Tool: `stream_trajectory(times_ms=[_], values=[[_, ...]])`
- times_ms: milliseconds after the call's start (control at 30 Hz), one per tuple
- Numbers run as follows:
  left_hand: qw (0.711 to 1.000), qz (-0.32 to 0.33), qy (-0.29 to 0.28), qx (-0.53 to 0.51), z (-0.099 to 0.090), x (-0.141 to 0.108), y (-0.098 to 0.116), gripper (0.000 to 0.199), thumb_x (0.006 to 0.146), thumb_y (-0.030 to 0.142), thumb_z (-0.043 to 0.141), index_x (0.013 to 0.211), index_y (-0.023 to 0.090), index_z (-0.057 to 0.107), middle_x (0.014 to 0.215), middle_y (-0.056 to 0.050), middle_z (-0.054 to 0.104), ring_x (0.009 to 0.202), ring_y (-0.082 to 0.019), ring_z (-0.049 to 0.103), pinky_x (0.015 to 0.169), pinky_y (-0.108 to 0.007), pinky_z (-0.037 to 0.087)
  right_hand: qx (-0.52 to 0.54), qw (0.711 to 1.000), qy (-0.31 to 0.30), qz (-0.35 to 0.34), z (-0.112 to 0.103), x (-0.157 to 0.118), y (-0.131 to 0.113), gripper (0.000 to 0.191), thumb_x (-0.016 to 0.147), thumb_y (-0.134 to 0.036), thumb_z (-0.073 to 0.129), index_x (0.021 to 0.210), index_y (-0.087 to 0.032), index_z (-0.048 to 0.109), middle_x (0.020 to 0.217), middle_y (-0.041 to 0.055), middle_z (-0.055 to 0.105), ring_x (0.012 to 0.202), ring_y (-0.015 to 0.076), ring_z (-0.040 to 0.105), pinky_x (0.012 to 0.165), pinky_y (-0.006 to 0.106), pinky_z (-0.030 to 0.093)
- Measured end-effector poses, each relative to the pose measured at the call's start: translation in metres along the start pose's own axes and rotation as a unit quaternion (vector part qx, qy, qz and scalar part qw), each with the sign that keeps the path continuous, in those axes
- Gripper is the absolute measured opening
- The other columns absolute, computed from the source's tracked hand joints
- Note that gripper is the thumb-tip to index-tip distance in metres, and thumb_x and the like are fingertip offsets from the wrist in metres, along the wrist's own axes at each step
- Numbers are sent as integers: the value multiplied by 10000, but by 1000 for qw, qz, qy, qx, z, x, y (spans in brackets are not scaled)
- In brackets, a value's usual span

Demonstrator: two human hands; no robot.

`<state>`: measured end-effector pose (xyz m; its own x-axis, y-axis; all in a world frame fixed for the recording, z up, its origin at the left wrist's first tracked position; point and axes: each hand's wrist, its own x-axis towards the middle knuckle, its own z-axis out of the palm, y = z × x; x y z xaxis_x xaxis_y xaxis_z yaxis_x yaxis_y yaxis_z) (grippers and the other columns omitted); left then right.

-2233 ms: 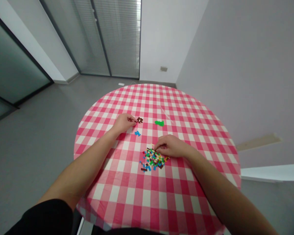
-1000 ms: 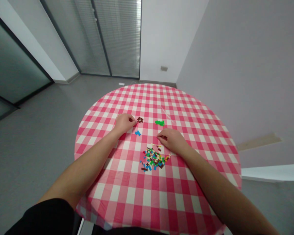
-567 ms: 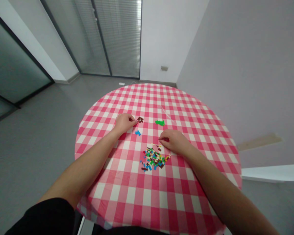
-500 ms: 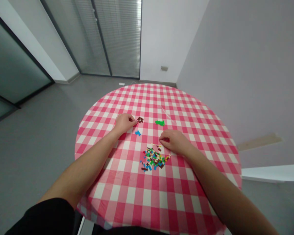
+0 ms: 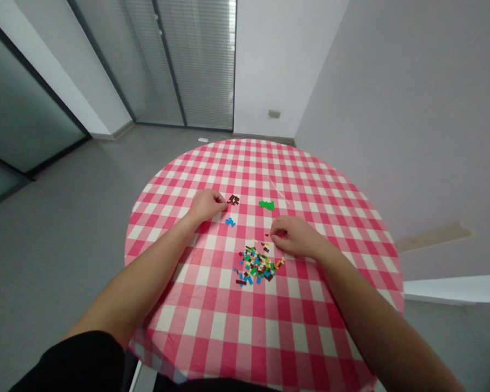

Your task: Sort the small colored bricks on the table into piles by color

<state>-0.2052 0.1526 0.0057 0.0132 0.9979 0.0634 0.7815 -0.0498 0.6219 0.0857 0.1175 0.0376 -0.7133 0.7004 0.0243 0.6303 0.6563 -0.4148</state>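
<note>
My left hand [image 5: 209, 204] lies at the left of the table, thumb and forefinger pinched at the edge of a small group of brown toy bricks [image 5: 234, 200]. Whatever is between those fingertips is too small to make out. Just below it sits a small cluster of blue bricks [image 5: 230, 222]. My right hand [image 5: 294, 236] rests with curled fingers, the tips slightly apart and apparently holding nothing. A tiny brown brick [image 5: 267, 235] lies just left of those fingertips. Nearer to me is a mixed pile of colourful bricks [image 5: 258, 267]. Green bricks [image 5: 267, 205] form a group beyond my right hand.
A red and white checked tablecloth [image 5: 212, 326] covers the round table. Behind it stand a glass partition with blinds [image 5: 204, 65] and a pale wall [image 5: 286, 65]. A small white object [image 5: 203, 140] is on the floor past the far edge.
My right hand has shifted slightly right, leaving the tiny brown brick on the cloth. The left hand has hardly moved beside the brown bricks.
</note>
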Motion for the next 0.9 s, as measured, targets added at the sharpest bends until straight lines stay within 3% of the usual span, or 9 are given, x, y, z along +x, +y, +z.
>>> stream_trajectory(times_ms=[133,433,767,900], values=[[1000,11,-1,-6,0,0,0,240,714,319,603,780,184,791,677,-66,701,622,-184,580,552,-309,330,10,1000,-19,-9,-2,-1,-1,179,822,-136,553,821,-178,727,894,84,703,786,179,627,713,313,502],[999,41,-1,14,-4,-1,3,329,723,287,595,972,203,794,776,-71,723,675,-191,582,607,-316,376,-9,999,-27,-17,4,0,-2,299,892,-177,519,1105,-184,729,996,104,665,879,197,616,753,320,492],[998,58,-29,-13,-12,-5,8,266,713,180,516,730,179,782,822,-85,732,746,-193,622,670,-306,434,-80,996,-30,-6,17,7,-9,404,916,-204,483,1289,-237,636,963,95,648,791,188,585,640,279,422],[989,125,-70,-39,-12,-8,16,254,701,130,520,702,189,767,818,-86,717,792,-192,616,740,-316,456,-93,995,-42,-5,19,10,-12,433,930,-234,466,1345,-245,590,952,91,669,806,200,598,634,277,417]])
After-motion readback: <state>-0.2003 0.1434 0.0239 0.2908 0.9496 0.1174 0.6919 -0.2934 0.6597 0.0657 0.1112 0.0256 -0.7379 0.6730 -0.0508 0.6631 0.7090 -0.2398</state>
